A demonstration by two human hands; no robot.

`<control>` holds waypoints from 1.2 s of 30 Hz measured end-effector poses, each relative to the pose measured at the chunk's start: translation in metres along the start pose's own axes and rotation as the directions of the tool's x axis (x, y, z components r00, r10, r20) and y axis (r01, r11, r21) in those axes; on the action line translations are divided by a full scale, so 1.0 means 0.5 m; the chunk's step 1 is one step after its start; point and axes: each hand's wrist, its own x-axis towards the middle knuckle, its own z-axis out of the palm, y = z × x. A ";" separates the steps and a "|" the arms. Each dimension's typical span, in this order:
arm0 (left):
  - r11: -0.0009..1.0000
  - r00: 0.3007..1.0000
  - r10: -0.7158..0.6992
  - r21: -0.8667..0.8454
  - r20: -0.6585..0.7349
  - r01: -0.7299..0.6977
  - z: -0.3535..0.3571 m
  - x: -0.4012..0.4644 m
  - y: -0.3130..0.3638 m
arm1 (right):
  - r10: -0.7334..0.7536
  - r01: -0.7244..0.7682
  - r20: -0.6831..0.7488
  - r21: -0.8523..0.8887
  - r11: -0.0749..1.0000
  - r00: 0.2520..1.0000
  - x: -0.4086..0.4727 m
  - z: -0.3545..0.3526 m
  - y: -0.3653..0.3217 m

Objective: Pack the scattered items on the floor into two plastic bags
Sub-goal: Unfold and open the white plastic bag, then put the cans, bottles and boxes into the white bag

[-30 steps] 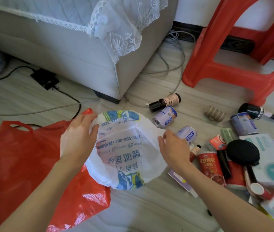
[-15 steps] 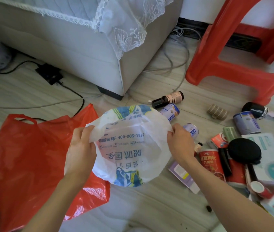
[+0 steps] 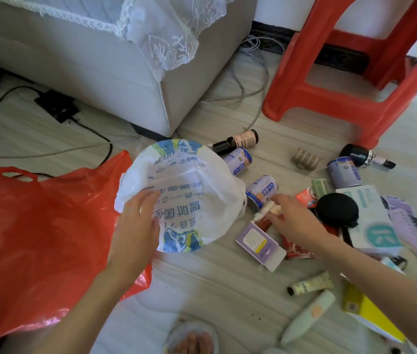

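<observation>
Nearest me, a pale pen-shaped tube point(image 3: 307, 318) and a small cream tube point(image 3: 312, 284) lie on the floor point(image 3: 228, 290). My left hand point(image 3: 136, 226) grips the near edge of the white printed bag point(image 3: 189, 190), fingers curled round the plastic, holding it above the floor. The red bag point(image 3: 41, 238) lies spread flat under and to the left of it. My right hand point(image 3: 295, 221) reaches into the scattered pile, fingertips pinching a small white-capped tube point(image 3: 263, 212) just above the purple box point(image 3: 259, 242). Beside it sit a black round case point(image 3: 337, 210) and a white box point(image 3: 370, 218). Farther off lie three cans point(image 3: 262, 191), a dark bottle point(image 3: 235, 142), then the red stool point(image 3: 355, 72) and grey sofa point(image 3: 100, 67).
</observation>
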 end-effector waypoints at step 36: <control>0.980 0.913 -0.042 -0.159 0.405 0.116 0.197 -0.135 0.101 | 0.617 -0.562 0.232 0.716 0.415 0.752 -0.109 0.139 0.075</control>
